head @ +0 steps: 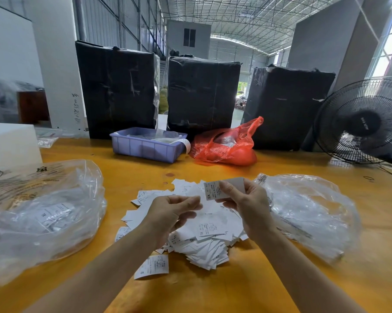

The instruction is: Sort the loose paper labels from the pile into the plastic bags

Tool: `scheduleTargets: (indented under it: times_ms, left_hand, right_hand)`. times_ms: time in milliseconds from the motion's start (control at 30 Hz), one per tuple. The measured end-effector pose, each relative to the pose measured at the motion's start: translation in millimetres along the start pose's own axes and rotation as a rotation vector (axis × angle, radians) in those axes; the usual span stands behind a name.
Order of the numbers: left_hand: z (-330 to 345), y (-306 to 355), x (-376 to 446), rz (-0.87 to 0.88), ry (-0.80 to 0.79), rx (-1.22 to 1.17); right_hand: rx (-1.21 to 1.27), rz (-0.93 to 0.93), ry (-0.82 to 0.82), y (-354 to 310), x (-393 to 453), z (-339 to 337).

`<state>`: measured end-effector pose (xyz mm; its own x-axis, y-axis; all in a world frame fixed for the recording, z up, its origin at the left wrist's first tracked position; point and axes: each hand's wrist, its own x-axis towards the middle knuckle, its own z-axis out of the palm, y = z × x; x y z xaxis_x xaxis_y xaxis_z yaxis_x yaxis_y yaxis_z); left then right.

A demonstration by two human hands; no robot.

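Note:
A pile of white paper labels [199, 231] lies on the yellow table in front of me. My right hand [247, 204] pinches a label marked XS [213, 190] with another white label behind it, held above the pile. My left hand [170, 213] hovers over the pile's left part with fingers curled; it holds nothing that I can make out. A clear plastic bag [43, 213] with labels inside lies at the left. A second clear plastic bag [308, 213] lies at the right, beside my right hand. One label marked S [152, 266] lies apart near the front.
A purple plastic tray [145, 147] and a red plastic bag [226, 147] sit behind the pile. Three black wrapped boxes [201, 93] stand along the table's far edge. A black fan [362, 123] is at the far right, a white block [10, 143] at the far left.

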<state>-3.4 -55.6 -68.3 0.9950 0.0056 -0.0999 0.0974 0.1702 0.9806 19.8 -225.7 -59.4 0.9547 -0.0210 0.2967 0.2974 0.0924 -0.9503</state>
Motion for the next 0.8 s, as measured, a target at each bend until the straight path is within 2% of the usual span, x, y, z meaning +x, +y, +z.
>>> scheduleTargets:
  times_ms: [200,467,800]
  left_hand:
    - [0.7,-1.8,0.5,0.002,-0.019,0.029]
    - [3.3,-0.4,-2.4,-0.01,-0.035,0.016]
    - [0.2,-1.5,1.9,-0.039,0.029,-0.062]
  right_hand:
    - [-0.012,-0.057,0.044,-0.8,-0.6,-0.3]
    - [-0.103,-0.114,0.009,2.0,-3.2,3.7]
    - [-0.097,-0.037,-0.081,1.6,-5.1,4.1]
